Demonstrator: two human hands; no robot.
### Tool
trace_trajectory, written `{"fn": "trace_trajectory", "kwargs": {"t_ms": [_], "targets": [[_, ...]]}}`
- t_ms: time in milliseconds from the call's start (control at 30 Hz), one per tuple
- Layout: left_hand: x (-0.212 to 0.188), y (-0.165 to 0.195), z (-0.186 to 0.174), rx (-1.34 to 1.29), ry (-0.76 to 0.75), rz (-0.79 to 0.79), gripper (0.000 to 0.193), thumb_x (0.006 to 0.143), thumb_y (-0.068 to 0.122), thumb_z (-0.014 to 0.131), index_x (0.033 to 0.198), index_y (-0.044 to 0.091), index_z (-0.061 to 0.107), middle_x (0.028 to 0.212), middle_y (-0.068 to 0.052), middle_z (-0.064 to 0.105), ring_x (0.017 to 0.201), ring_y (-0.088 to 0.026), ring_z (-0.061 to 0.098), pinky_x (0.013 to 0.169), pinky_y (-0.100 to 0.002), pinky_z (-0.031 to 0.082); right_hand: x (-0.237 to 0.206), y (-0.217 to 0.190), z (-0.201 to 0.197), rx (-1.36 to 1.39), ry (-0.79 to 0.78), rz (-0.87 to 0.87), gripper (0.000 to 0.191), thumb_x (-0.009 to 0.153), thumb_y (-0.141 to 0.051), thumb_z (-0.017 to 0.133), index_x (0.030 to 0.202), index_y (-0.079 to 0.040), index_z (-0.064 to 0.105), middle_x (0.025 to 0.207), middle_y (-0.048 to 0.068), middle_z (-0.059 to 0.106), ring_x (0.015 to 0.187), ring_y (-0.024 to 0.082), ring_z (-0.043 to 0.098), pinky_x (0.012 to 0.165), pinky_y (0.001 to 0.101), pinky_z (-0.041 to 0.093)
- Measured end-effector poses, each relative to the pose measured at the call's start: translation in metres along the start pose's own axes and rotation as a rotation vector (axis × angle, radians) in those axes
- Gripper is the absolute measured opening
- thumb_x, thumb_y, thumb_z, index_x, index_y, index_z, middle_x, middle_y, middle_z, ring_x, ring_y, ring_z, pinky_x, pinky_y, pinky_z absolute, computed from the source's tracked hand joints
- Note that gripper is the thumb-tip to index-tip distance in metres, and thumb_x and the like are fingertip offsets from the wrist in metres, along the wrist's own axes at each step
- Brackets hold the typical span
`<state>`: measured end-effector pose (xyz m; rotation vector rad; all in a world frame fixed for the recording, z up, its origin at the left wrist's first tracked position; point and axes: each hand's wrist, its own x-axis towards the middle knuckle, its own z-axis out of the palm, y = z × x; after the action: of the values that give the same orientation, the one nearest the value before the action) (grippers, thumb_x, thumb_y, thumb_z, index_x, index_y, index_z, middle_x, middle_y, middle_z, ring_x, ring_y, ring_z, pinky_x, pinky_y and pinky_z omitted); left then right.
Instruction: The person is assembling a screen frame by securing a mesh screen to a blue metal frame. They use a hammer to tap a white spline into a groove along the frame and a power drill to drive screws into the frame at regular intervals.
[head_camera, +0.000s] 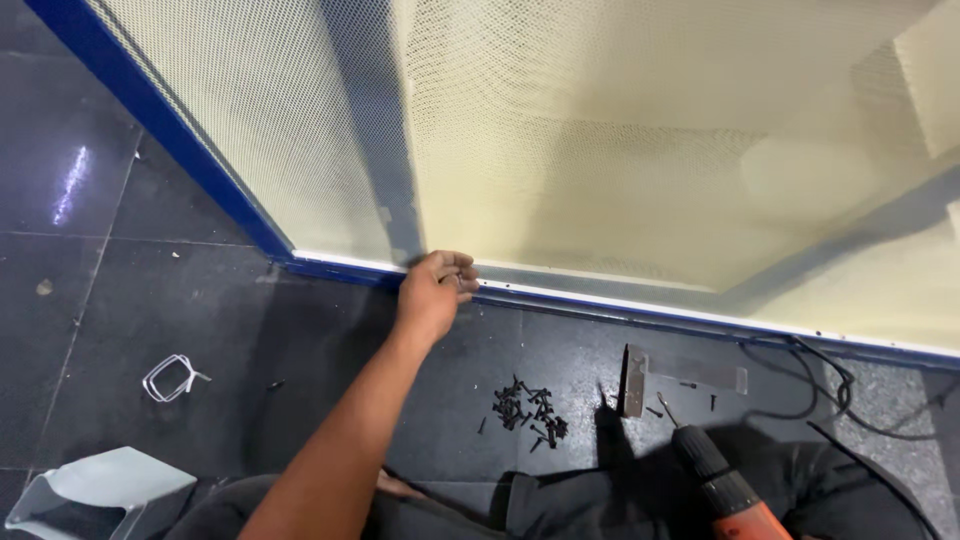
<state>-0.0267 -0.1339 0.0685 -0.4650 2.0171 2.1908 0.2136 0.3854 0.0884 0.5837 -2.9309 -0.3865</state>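
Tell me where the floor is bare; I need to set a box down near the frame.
Bare floor lies left of the left hand, between the blue frame and white wire loop. Crowded on the right: screw pile, metal bracket, drill, black cable.

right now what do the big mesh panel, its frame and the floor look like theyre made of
Mesh panel: seemingly cream-painted perforated or expanded metal, fine regular holes. Frame: likely blue-painted metal, straight glossy edge. Floor: dark polished stone or tile, showing grout lines and glare.
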Motion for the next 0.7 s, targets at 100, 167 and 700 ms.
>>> {"fn": "trace_trajectory", "kwargs": {"t_ms": [100, 167, 700], "targets": [[-0.002, 0.006, 0.004, -0.198, -0.035, -0.056, 0.029, 0.097, -0.004, 0.048, 0.121, -0.004, 0.064, 0.109, -0.012, 0.072, 0.098, -0.021, 0.073, 0.088, -0.035, 0.062, 0.002, 0.002, 0.008, -0.005, -0.004, 0.001, 0.045, 0.075, -0.059, 0.056, 0.106, -0.036, 0.079, 0.08, -0.014, 0.07, 0.071, 0.012, 0.063, 0.091, 0.0427, 0.042], [-0.004, 0.008, 0.007, -0.301, -0.059, -0.166, 0.028, 0.096, -0.004, 0.053, 0.122, -0.006, 0.064, 0.111, -0.015, 0.071, 0.101, -0.024, 0.071, 0.091, -0.035, 0.06, 0.001, 0.002, 0.006, -0.009, -0.007, -0.004, 0.045, 0.074, -0.059, 0.056, 0.106, -0.036, 0.079, 0.08, -0.014, 0.07, 0.071, 0.012, 0.064, 0.091, 0.0428, 0.042], [-0.017, -0.002, 0.015, 0.653, 0.262, 0.431, 0.017, 0.082, 0.02, 0.083, 0.089, 0.006, 0.075, 0.083, -0.01, 0.076, 0.083, -0.028, 0.071, 0.076, -0.041, 0.055, 0.002, 0.0, -0.002, 0.012, 0.019, 0.05, 0.039, 0.073, -0.05, 0.059, 0.105, -0.038, 0.079, 0.08, -0.013, 0.069, 0.07, 0.012, 0.064, 0.087, 0.0447, 0.046]]}}
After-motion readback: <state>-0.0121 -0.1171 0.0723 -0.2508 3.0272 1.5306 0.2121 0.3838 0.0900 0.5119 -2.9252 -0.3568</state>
